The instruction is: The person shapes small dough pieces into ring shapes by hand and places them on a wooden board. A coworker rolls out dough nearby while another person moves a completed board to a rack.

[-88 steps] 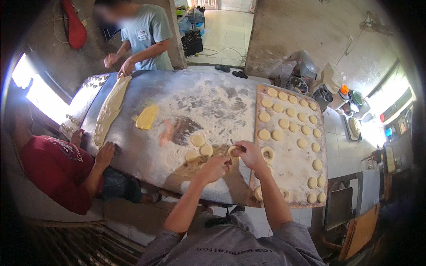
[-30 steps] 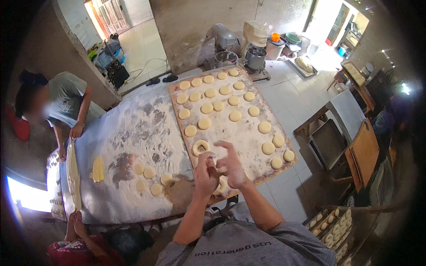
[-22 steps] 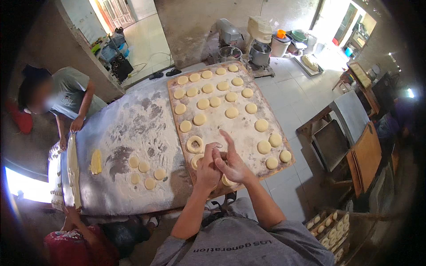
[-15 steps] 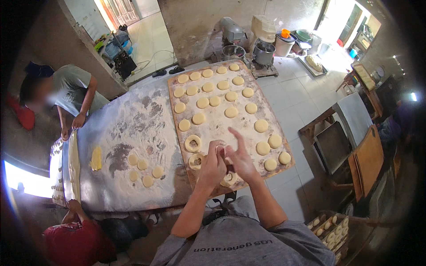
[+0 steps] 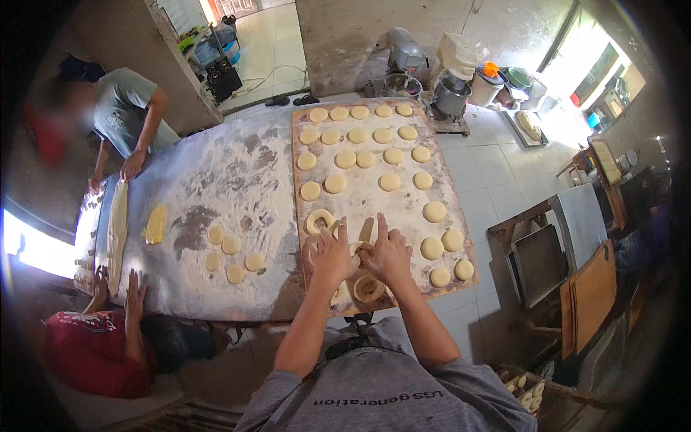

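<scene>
Between my two hands sits a dough ring (image 5: 356, 248), low over the floured wooden board (image 5: 367, 209). My left hand (image 5: 328, 256) grips its left side with the fingers curled and the index finger stretched forward. On its right side my right hand (image 5: 389, 253) does likewise, index finger pointing away from me; the thumbs are partly hidden. Another dough ring (image 5: 309, 224) lies just beyond my left hand, and a third ring (image 5: 358, 289) is nearer me, between my wrists. Several round dough pieces (image 5: 389, 181) cover the far and right parts of the board.
Left of the board is a floured table (image 5: 281, 288) with several dough rounds (image 5: 230, 245) and a yellow fatty-looking lump (image 5: 155, 225). Two people work at its left end by a long dough strip (image 5: 117, 223). Mixers (image 5: 452, 93) stand behind; trays (image 5: 540, 263) lean at right.
My hands were together, raised over the board; now they are lower and apart with a dough ring between them. The red-shirted person's hands have come forward onto the table. The view has shifted.
</scene>
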Available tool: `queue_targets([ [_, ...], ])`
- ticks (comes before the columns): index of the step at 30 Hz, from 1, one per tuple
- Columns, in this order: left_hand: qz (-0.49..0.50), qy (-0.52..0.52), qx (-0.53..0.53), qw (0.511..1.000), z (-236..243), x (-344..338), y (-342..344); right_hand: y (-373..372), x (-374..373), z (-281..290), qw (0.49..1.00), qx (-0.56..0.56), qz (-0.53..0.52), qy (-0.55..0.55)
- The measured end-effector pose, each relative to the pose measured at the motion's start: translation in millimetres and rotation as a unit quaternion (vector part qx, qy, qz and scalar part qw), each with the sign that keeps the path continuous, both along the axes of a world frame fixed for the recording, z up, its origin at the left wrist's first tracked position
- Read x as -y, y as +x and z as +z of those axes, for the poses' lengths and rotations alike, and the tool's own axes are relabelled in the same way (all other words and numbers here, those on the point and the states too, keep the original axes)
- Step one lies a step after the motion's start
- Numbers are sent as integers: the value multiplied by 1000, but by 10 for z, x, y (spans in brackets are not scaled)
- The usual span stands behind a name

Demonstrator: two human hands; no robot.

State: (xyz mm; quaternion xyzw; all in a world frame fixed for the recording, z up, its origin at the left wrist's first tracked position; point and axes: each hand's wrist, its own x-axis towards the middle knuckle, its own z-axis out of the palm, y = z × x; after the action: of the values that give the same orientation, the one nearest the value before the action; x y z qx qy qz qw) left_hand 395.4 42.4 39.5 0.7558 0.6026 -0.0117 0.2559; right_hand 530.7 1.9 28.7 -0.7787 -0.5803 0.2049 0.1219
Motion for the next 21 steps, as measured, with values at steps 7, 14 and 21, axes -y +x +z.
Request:
queue_targets([
  [7, 26, 6, 51, 998, 9, 136, -33, 110, 218, -15, 994, -53, 24, 89],
  [14, -97, -19, 28, 995, 293, 403, -29, -37, 669, -26, 988, -37, 51, 144],
  [21, -105, -18, 66, 992, 156, 414, -110, -107, 633, 110, 995, -28, 54, 80],
])
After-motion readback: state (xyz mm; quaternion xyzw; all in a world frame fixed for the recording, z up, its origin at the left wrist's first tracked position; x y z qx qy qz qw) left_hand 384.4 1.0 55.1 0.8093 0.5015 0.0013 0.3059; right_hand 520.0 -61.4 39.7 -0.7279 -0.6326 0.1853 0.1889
